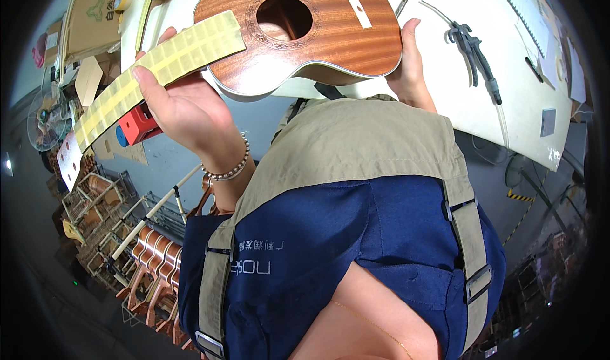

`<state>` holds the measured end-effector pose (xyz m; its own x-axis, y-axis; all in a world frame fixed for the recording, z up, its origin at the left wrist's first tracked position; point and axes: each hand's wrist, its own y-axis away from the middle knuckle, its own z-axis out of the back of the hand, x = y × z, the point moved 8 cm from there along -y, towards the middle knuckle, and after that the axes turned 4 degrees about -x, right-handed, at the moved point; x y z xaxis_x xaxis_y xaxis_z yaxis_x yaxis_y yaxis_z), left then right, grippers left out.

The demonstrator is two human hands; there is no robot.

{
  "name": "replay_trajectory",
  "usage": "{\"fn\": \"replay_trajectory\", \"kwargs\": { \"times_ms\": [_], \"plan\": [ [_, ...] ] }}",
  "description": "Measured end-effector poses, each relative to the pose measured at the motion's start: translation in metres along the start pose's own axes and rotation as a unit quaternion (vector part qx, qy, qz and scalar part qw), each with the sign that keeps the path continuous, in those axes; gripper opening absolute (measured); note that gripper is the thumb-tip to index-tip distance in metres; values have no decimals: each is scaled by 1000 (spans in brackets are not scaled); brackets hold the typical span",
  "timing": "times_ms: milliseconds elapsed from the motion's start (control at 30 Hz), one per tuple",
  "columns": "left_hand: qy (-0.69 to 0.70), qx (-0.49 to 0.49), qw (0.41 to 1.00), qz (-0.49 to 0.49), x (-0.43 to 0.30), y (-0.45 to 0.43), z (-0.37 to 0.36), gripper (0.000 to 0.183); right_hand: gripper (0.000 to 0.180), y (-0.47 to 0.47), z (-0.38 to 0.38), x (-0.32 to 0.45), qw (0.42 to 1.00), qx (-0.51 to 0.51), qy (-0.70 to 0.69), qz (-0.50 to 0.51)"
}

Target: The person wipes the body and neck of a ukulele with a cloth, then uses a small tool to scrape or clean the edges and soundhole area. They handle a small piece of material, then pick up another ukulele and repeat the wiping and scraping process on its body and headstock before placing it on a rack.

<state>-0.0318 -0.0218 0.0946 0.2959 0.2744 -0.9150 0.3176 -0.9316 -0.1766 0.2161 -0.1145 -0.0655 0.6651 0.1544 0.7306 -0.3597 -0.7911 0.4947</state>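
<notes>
A brown wooden ukulele body [329,40] with a round sound hole lies across the top of the view, its neck slanting down to the left. Yellow masking tape [176,57] covers the fretboard, and the pale headstock [70,162] shows peg holes. My left hand [190,102] wraps the neck from below, thumb on the near edge of the tape. At the tail end, my right hand [411,64] supports the body's side with the thumb up; its fingers are partly hidden. A pale strip [355,6] with a small dark mark sits on the soundboard.
An air blow gun [469,50] with a hose lies on the white table [519,126] at right, near a spiral notebook [526,17] and a black pen [533,69]. Beneath the neck is a red object [138,124]. Racks hold several ukulele bodies [157,250] at lower left.
</notes>
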Motion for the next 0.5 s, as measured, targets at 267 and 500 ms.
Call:
{"fn": "replay_trajectory", "kwargs": {
  "times_ms": [267,500],
  "plan": [
    [-2,-3,1000,3,0,3,-1,42,81,0,1,2,1000,5,13,6],
    [6,-10,1000,3,3,5,2,44,79,2,1,4,999,8,19,30]
  ]
}}
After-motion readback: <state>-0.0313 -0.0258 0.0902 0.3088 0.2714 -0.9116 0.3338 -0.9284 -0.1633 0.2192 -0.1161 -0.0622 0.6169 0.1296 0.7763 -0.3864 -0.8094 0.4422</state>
